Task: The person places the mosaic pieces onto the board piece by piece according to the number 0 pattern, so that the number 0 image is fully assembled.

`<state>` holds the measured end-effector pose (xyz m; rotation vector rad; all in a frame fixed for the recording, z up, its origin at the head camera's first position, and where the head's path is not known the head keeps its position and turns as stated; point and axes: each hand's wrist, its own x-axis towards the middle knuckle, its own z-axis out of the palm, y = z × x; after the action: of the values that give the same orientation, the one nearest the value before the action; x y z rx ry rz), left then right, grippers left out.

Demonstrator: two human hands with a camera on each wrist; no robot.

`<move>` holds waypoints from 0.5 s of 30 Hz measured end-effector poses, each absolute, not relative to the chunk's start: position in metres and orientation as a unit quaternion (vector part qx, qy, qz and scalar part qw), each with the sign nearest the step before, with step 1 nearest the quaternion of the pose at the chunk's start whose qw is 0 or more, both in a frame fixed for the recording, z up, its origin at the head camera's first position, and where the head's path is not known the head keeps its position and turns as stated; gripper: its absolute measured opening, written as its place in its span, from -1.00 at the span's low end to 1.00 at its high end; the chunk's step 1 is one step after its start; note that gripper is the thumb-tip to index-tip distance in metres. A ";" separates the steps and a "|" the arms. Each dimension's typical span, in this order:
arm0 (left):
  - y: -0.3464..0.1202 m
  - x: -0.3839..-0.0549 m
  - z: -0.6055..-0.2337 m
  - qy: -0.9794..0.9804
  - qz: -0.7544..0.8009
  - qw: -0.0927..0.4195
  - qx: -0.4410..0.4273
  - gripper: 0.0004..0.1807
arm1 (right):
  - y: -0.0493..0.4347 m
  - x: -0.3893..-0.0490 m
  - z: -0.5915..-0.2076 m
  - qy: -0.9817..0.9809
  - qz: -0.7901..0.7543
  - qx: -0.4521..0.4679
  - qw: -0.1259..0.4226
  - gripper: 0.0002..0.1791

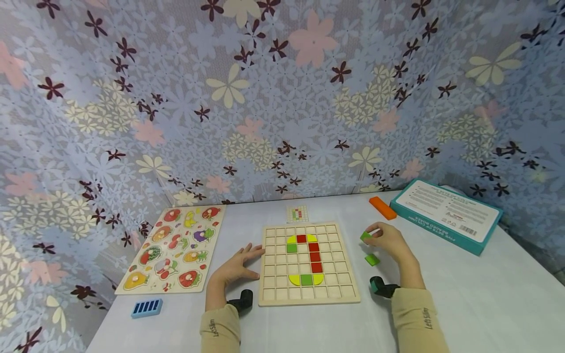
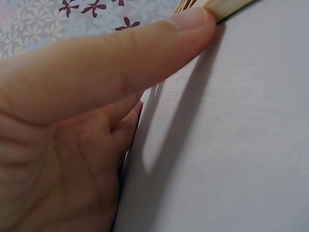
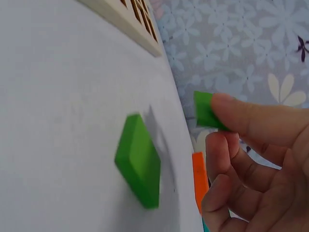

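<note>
A wooden grid board [image 1: 271,296] lies on the white table, with red, green and yellow tiles forming a loop in its middle cells. My left hand [image 1: 236,267] rests at the board's left edge, fingers spread; in the left wrist view its thumb [image 2: 145,53] touches the board's side. Right of the board, my right hand [image 1: 390,240] pinches a green tile [image 3: 203,110] between thumb and fingers, just above the table. A second green tile [image 3: 139,162] lies on the table below that hand. Behind the board sits a small pattern card [image 1: 297,214].
At the left lies a fruit puzzle board [image 1: 176,250], with a light blue slotted block [image 1: 147,308] in front of it. An orange block [image 1: 382,208] and a teal box [image 1: 446,215] are at the back right. A flowered cloth [image 1: 282,98] hangs behind the table.
</note>
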<state>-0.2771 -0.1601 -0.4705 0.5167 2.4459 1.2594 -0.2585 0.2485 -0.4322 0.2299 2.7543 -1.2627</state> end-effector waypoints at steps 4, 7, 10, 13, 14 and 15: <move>-0.161 -0.277 -0.470 0.862 0.441 0.169 0.185 -0.18 | 0.241 -0.260 -0.430 0.903 -0.421 0.065 0.046 -0.56; -0.161 -0.277 -0.470 0.862 0.440 0.170 0.186 -0.18 | 0.237 -0.262 -0.430 0.904 -0.421 0.054 0.043 -0.56; -0.161 -0.277 -0.469 0.862 0.439 0.172 0.188 -0.18 | 0.234 -0.264 -0.430 0.903 -0.425 0.039 0.039 -0.60; -0.161 -0.277 -0.468 0.862 0.438 0.173 0.188 -0.18 | 0.231 -0.266 -0.430 0.902 -0.430 0.027 0.040 -0.64; -0.161 -0.277 -0.467 0.863 0.437 0.172 0.188 -0.18 | 0.229 -0.266 -0.430 0.902 -0.430 0.026 0.041 -0.65; -0.161 -0.277 -0.467 0.863 0.436 0.173 0.187 -0.18 | 0.228 -0.267 -0.429 0.902 -0.428 0.026 0.043 -0.65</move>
<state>-0.2772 -0.1605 -0.4672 0.5300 2.4482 1.2357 -0.2668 0.2281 -0.4293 0.0791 2.7592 -1.3100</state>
